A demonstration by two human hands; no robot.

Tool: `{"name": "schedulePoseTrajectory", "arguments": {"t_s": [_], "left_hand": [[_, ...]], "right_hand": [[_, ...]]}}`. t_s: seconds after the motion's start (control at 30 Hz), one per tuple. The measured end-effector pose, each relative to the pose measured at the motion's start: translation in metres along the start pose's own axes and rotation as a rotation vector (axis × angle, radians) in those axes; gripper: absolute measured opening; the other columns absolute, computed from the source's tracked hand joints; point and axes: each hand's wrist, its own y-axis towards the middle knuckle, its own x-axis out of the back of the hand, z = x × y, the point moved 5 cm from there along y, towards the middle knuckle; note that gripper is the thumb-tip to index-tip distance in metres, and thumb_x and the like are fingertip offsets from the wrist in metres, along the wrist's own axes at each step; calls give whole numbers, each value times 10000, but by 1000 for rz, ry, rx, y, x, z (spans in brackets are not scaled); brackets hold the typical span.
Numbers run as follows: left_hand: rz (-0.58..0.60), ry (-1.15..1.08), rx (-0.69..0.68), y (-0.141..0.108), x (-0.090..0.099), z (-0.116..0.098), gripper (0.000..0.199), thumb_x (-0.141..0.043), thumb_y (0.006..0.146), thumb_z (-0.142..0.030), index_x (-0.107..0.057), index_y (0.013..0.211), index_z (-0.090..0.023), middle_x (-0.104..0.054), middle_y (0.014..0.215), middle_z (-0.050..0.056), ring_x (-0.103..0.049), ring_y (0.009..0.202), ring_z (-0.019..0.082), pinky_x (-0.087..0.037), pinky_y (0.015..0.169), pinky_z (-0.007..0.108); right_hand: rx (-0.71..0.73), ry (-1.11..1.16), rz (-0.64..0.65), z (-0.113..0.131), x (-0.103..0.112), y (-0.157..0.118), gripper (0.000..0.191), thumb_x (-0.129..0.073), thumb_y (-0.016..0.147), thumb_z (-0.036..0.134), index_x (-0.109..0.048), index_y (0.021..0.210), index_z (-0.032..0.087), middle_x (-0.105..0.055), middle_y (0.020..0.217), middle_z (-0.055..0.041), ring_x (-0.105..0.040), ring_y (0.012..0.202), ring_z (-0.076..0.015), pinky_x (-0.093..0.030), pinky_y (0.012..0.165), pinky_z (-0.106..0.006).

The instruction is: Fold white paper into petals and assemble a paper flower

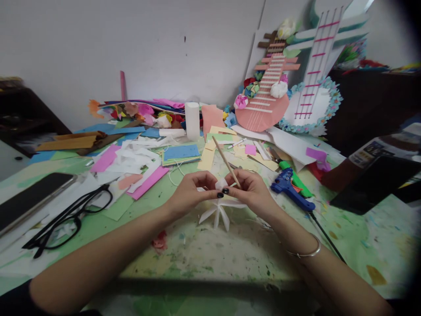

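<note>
Over the middle of the table, my left hand (199, 186) and my right hand (248, 186) meet with fingertips pinched on a small white paper piece (221, 183). A thin wooden stick (223, 156) leans up and left out of my right hand, between its thumb and fingers. Below the hands, narrow white paper strips (217, 215) fan out like petals; whether they join the piece in my fingers is hidden. To the right of my right hand lies a blue glue gun (291, 186) with its black cord.
Black glasses (70, 217) and a phone (33, 199) lie at left. Paper scraps, blue cards (181, 152) and a white roll (192, 120) sit behind my hands. Paper instruments (266, 105) lean on the wall. A bottle (371, 153) and a dark tablet-like panel (378, 184) stand at right.
</note>
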Motion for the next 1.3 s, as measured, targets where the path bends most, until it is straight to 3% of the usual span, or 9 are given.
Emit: {"name": "schedulePoseTrajectory", "arguments": {"t_s": [0.1,0.3,0.47,0.6,0.8,1.03,1.3], "left_hand": [[24,-29,5,0,-1,1,231,-791,645,-301,-642,729,-146,-652,727,13,-588,684,132,-481,676,260],[-52,-105,-32,-1,1,-3,353,-823,626,-290,-541,795,-162,-603,795,-11,-610,703,121,-480,588,207],[55,-103,-83,-3,-4,-9,286,-804,677,-283,-618,834,-134,-654,814,17,-618,738,120,-500,702,237],[72,-126,-79,-2,-3,-6,247,-780,709,-264,-647,871,-133,-670,835,21,-620,770,120,-491,739,241],[80,-117,-73,-1,-3,-5,207,-770,716,-251,-674,856,-131,-680,819,22,-624,763,118,-490,735,238],[-67,-15,-155,-5,2,-13,193,-788,692,-242,-695,818,-130,-670,848,36,-627,751,118,-505,679,220],[-89,-62,-208,-6,2,-13,205,-792,684,-191,-631,794,-129,-671,773,15,-636,710,103,-531,694,212]], "right_hand": [[23,-42,-19,1,1,-1,300,-749,699,441,-610,752,180,-513,604,40,-379,483,-64,-271,429,-206],[71,-119,-66,2,4,-2,259,-738,720,408,-619,721,178,-466,558,51,-339,462,-61,-250,416,-209],[75,-20,-28,0,3,1,234,-756,709,357,-619,758,175,-570,638,29,-444,518,-74,-321,461,-206],[95,46,-38,-1,4,2,209,-767,699,303,-616,770,179,-637,698,12,-545,614,-102,-390,550,-221],[103,37,-68,-2,5,1,229,-788,675,305,-610,733,174,-616,647,27,-513,575,-92,-364,539,-222],[131,-2,-100,3,3,0,226,-771,695,322,-604,727,173,-604,637,28,-464,532,-76,-321,490,-213],[77,-27,-61,-3,2,0,256,-769,700,371,-620,765,174,-555,617,32,-392,491,-66,-252,447,-217]]}}
